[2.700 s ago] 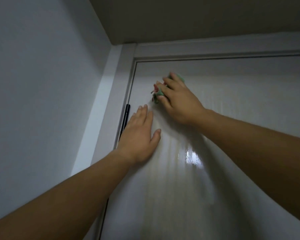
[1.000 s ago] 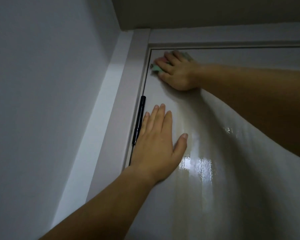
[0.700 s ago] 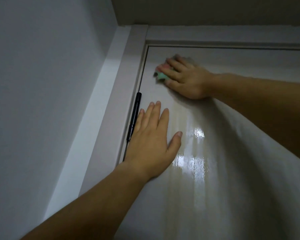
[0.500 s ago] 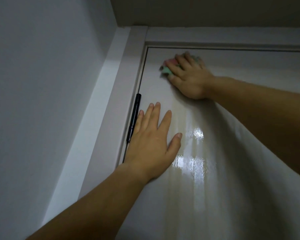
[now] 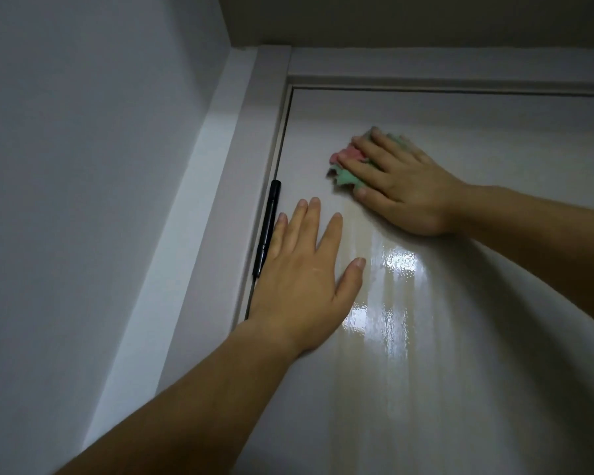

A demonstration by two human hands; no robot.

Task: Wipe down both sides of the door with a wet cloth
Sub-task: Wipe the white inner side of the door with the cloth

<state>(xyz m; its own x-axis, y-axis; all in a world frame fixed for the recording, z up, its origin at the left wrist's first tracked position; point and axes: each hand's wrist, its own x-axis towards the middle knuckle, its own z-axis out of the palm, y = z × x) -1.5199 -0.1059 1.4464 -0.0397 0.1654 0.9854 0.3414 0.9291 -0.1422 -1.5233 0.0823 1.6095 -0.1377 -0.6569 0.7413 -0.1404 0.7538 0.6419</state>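
Observation:
A glossy white door (image 5: 425, 337) fills the right of the view, shut in its frame, with a wet sheen under the hands. My right hand (image 5: 400, 186) presses a green and pink cloth (image 5: 345, 166) flat against the door's upper left part, fingers straight over it. Most of the cloth is hidden under that hand. My left hand (image 5: 306, 269) lies flat on the door just below and to the left, fingers spread, beside the hinge.
A black hinge (image 5: 267, 228) runs along the door's left edge. The white door frame (image 5: 254, 132) borders the door on the left and top. A plain wall (image 5: 83, 200) stands to the left, the ceiling (image 5: 391, 18) above.
My right hand has slid the cloth from the top left corner of the door down and to the right. My left hand has stayed pressed in place near the hinge.

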